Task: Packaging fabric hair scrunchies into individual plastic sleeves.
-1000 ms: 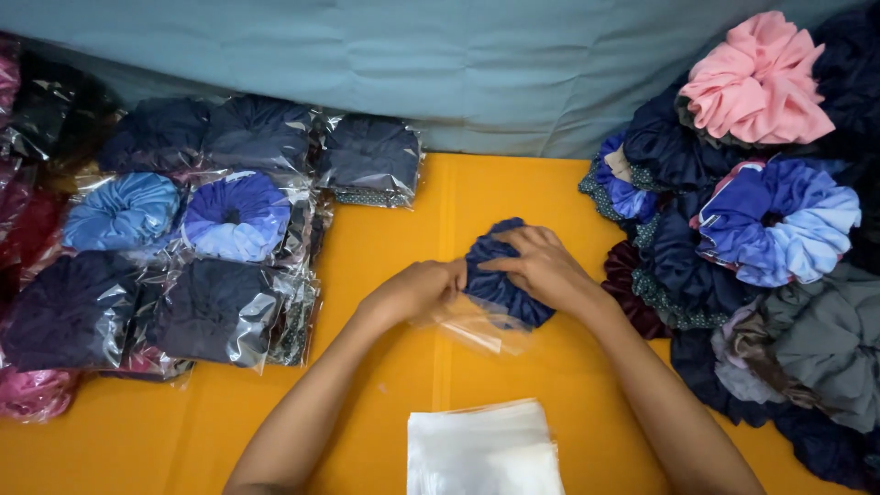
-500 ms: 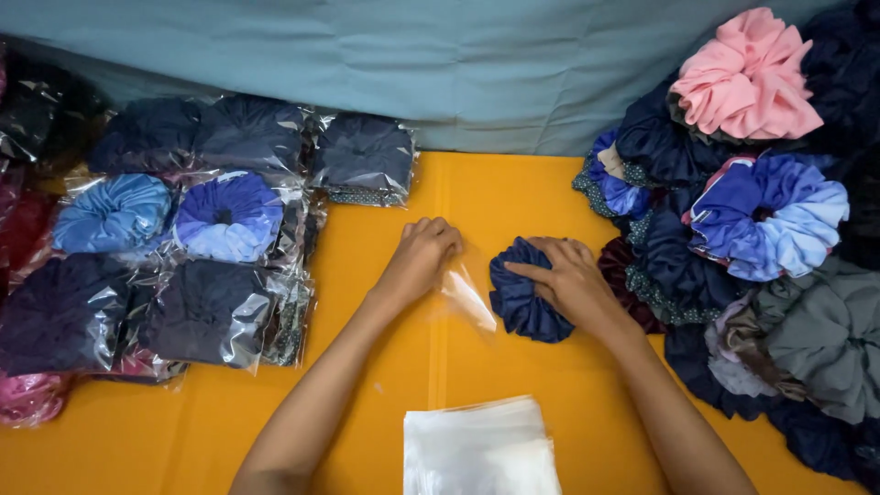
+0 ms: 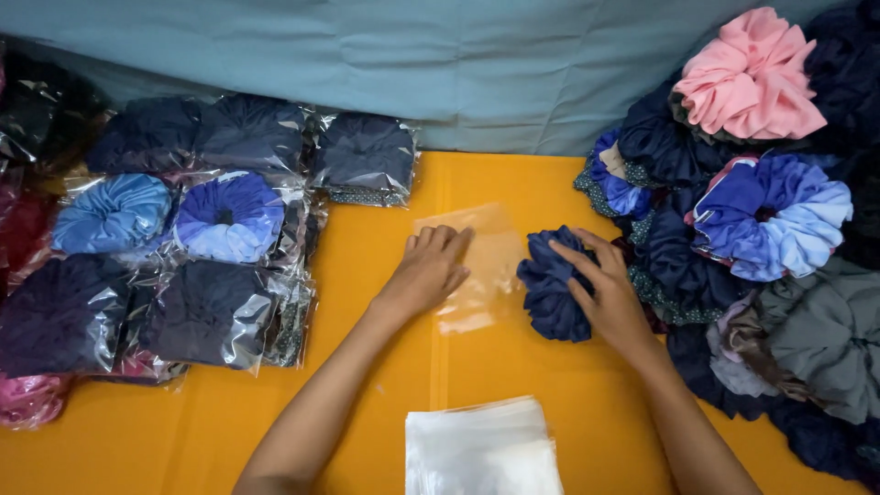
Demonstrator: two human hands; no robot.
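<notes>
Flattening clear bag (image 3: 477,266), left hand (image 3: 429,271) (earlier pinching).

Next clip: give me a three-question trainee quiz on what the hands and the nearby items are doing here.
1. True or false: the left hand lies flat on the clear plastic bag.
2. What does the right hand grip?
3. The stack of clear bags lies: A) near the bottom edge, B) on the packed scrunchies, C) under the pink scrunchie.

Key: 1 true; 2 the navy scrunchie; 3 A.
</notes>
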